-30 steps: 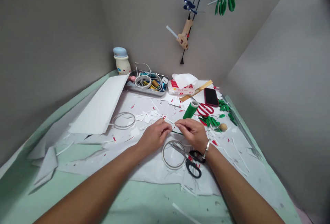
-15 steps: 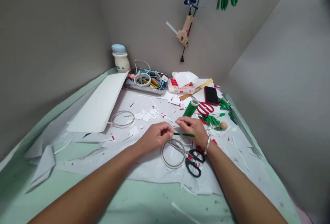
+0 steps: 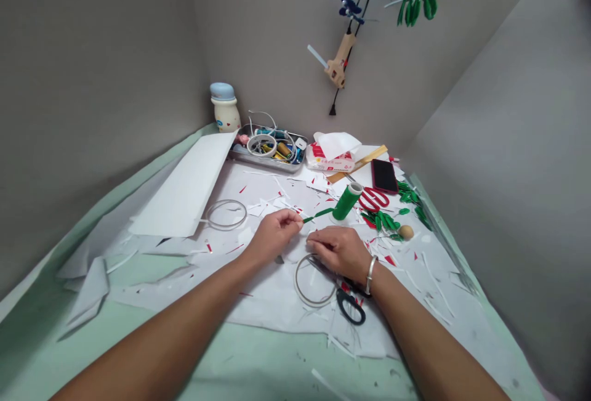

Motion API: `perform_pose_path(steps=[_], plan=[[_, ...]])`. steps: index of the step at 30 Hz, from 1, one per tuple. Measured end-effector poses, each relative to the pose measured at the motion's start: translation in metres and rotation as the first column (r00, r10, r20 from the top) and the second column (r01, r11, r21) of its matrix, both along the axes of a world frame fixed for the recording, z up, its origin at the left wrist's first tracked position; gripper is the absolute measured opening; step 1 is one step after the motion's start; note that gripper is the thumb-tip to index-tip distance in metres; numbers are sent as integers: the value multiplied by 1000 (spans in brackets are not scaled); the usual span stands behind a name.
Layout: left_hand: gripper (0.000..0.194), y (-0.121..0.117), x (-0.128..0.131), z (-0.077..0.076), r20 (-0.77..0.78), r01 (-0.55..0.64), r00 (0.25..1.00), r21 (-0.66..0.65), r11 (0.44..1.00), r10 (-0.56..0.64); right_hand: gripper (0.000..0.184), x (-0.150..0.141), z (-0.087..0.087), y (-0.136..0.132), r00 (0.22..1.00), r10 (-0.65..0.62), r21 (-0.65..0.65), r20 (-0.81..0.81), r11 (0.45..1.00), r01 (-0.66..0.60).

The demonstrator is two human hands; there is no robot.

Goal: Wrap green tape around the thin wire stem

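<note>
At the frame's centre, a narrow green leaf-shaped strip [image 3: 322,212] is being pinched by the left hand [image 3: 278,228]; the right hand's [image 3: 339,250] grip cannot be told.

Narrow, shiny silver-coloured bracelet [image 3: 371,275] around right wrist [image 3: 368,270]; left hand [image 3: 273,234], right hand [image 3: 340,250], both forearms [image 3: 184,315] bare.

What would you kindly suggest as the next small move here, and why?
I would probably raise the right hand slightly to steady the green strip: the left hand seems to pinch only one end, the other end points toward the green spool, and the right hand sits apart from the strip.
</note>
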State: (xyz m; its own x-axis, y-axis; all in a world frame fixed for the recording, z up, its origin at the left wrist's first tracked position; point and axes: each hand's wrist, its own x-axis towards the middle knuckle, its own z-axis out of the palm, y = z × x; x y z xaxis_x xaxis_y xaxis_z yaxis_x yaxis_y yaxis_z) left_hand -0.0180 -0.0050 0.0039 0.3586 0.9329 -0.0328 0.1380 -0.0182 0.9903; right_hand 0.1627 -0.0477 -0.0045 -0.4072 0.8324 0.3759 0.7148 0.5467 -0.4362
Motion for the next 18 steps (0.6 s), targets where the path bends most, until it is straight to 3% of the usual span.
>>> perform_pose_path(steps=[4, 9, 13, 18], plan=[[15, 0, 0, -4, -143, -8, 989, 136, 991, 28, 17, -1, 5, -3, 999, 34, 162, -20, 986, -30], [14, -3, 0, -5, -349, 138, 937, 380, 915, 4, 19, 7, 7, 1, 999, -42, 225, -31, 973, 48], [16, -6, -2, -4, -385, 285, 916, 432, 856, -111, 20, 11, 7, 5, 990, -44, 136, -137, 989, 62], [15, -9, -1, 1, -288, 383, 914, 373, 845, -287, 17, 19, 6, 11, 930, -95, -137, -355, 989, 49]])
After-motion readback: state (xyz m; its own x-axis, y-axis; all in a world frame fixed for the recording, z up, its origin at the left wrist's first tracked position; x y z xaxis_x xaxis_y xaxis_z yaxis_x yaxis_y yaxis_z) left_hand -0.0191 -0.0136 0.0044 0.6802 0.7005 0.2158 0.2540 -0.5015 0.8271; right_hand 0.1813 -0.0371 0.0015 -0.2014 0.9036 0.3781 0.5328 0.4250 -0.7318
